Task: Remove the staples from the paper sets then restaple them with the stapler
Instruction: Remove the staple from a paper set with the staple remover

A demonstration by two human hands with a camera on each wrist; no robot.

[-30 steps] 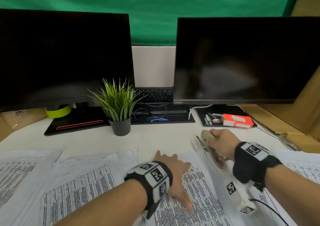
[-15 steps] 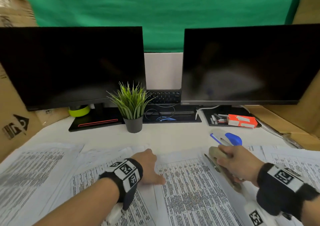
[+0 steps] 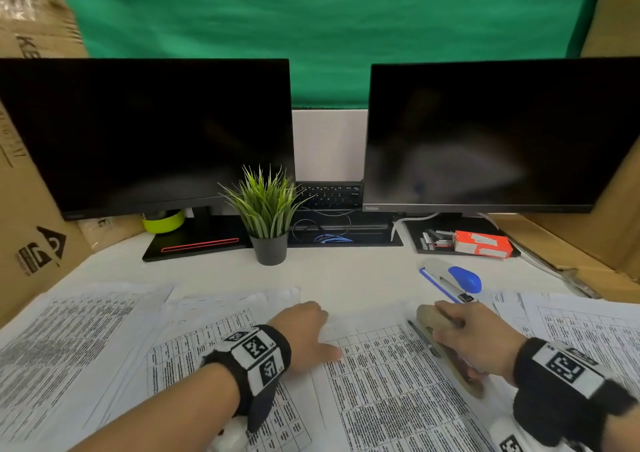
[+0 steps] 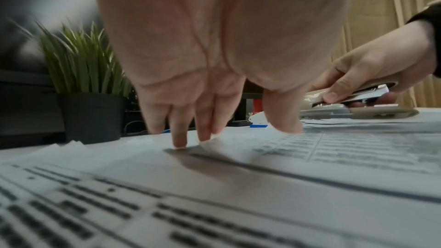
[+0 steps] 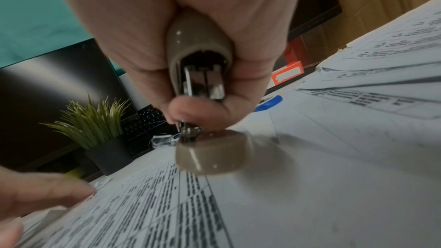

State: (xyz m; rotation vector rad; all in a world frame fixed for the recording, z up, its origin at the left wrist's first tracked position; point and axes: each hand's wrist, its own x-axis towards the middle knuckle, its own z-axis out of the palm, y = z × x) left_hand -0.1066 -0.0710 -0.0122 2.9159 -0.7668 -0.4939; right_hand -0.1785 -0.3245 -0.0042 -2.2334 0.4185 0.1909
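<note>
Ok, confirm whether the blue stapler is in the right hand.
No: the blue stapler lies on the desk; the right hand grips a beige stapler.

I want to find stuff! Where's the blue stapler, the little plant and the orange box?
blue stapler [image 3: 464,278]: head view, on its blue top.
plant [image 3: 265,202]: head view, on its green leaves.
orange box [image 3: 483,243]: head view, on its top face.

My left hand [image 3: 304,334] and right hand [image 3: 479,339] are bare, and so are both forearms. Each wrist wears a thick black fabric band [image 3: 256,365] carrying white rectangular plates printed with black square-patterned marker codes. A matching black band [image 3: 568,392] wraps my right wrist, and white hardware with another printed code shows beneath it.
</note>
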